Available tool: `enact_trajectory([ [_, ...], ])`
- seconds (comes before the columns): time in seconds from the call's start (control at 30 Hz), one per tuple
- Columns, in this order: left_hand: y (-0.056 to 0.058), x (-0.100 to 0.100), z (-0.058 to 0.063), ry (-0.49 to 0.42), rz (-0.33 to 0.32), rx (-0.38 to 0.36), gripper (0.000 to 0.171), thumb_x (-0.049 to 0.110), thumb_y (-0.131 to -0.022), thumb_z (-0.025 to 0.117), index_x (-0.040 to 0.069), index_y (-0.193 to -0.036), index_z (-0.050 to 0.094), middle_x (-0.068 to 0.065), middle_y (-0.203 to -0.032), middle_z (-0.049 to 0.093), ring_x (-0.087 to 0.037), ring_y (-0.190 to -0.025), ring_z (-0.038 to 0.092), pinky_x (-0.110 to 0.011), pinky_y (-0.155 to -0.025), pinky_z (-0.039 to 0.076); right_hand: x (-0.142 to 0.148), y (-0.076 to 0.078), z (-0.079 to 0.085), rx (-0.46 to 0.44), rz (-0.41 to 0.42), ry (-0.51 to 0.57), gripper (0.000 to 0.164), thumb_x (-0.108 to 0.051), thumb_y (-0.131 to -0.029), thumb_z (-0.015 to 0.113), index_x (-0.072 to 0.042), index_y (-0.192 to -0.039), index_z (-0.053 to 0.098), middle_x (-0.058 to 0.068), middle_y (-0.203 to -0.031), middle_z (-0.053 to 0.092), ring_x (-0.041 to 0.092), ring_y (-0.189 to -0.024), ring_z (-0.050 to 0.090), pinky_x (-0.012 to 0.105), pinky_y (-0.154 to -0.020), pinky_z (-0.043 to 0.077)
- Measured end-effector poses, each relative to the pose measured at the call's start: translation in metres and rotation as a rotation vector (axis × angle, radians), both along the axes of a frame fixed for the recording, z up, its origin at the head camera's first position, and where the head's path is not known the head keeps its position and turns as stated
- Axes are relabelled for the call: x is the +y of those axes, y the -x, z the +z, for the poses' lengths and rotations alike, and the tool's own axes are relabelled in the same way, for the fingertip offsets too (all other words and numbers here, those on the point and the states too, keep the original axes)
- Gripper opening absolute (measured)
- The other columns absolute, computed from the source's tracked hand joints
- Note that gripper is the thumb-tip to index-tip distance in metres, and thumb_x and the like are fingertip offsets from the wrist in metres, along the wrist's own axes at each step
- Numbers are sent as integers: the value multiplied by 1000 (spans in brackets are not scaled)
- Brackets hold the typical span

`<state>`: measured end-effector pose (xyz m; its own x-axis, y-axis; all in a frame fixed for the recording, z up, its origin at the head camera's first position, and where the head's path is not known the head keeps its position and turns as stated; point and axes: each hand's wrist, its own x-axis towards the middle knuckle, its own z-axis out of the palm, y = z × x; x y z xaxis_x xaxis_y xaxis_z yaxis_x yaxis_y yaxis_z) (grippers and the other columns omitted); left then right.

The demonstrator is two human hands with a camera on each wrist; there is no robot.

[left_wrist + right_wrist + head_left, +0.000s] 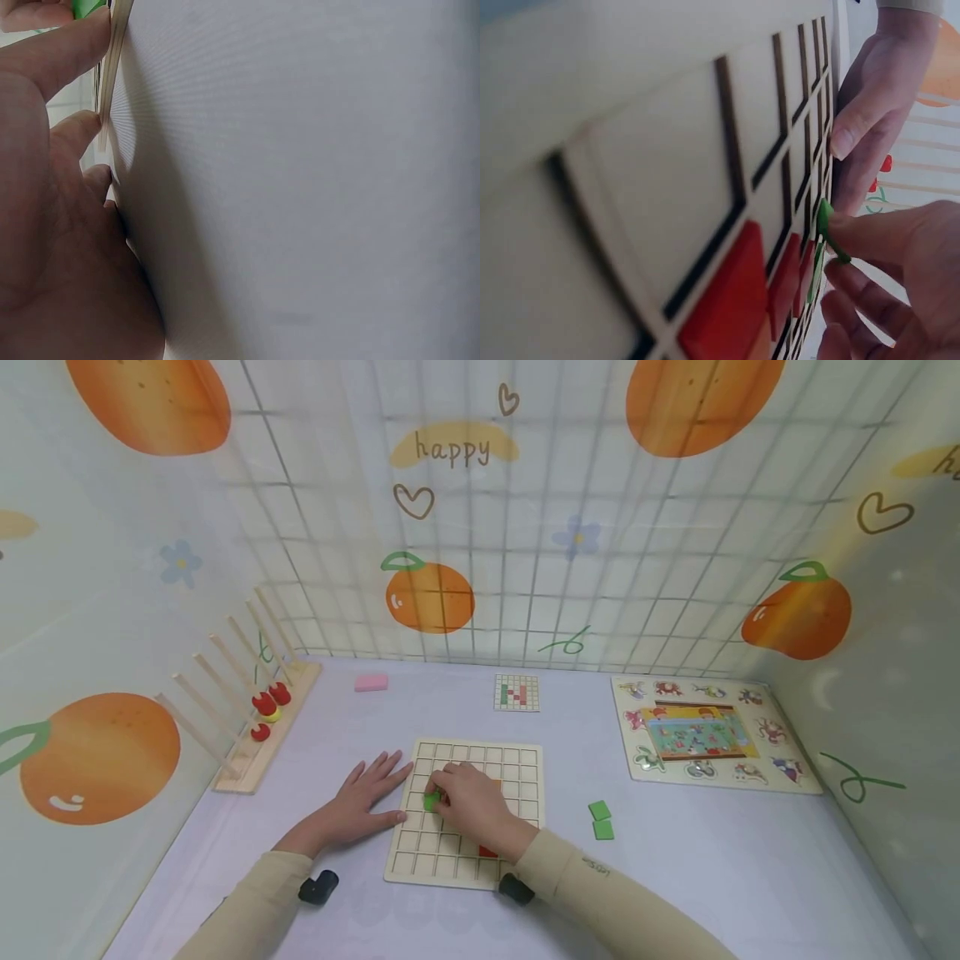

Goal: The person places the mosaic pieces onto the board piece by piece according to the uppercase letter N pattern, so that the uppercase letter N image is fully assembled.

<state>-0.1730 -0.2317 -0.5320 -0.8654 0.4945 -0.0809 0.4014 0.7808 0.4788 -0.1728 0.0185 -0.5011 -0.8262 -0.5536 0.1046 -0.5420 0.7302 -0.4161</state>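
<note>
My right hand pinches a green square tile between thumb and fingers, low over the left part of the wooden grid board. In the right wrist view, another green tile lies in the grid beyond red tiles. Part of an orange tile shows beside the hand, which hides much of the board's middle. Fingers spread, my left hand lies on the table, thumb and index fingertips at the board's left edge.
Two loose green tiles lie right of the board. Behind it are a small pattern card and a pink block. A wooden peg rack with red beads stands left; a picture puzzle board lies at the right.
</note>
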Motion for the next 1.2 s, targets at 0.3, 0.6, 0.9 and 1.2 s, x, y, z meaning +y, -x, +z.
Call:
enact_trajectory([
  [0.3,1,-1,-2,3,-1,9,81,56,-96,62,22,-162,29,-8,-170,15,-35,-156,6,-60,-123,1,-1,-1,3,46,10,-64,3,-21,-91,78,-21,-92,75,-11,-89,61,9,-82,51,20,-70,48],
  [0.6,1,-2,-2,-1,0,-5,82,57,-96,62,24,-162,28,-7,-171,13,-34,-157,5,-59,-123,0,-1,-1,0,36,18,-44,5,-20,-91,78,-23,-88,75,-13,-88,61,8,-81,50,18,-70,49],
  [0.9,2,0,-4,1,6,8,81,58,-96,61,23,-162,30,-8,-170,15,-35,-156,6,-60,-123,0,4,-3,4,3,-4,-12,8,-19,-90,78,-22,-97,76,-13,-89,61,8,-82,49,19,-71,47],
  [1.2,1,2,-2,5,8,3,81,56,-96,61,22,-162,29,-8,-170,15,-36,-156,6,-60,-123,0,24,-9,9,-42,-53,3,12,-19,-92,73,-20,-103,77,-9,-95,65,10,-89,54,24,-79,53],
])
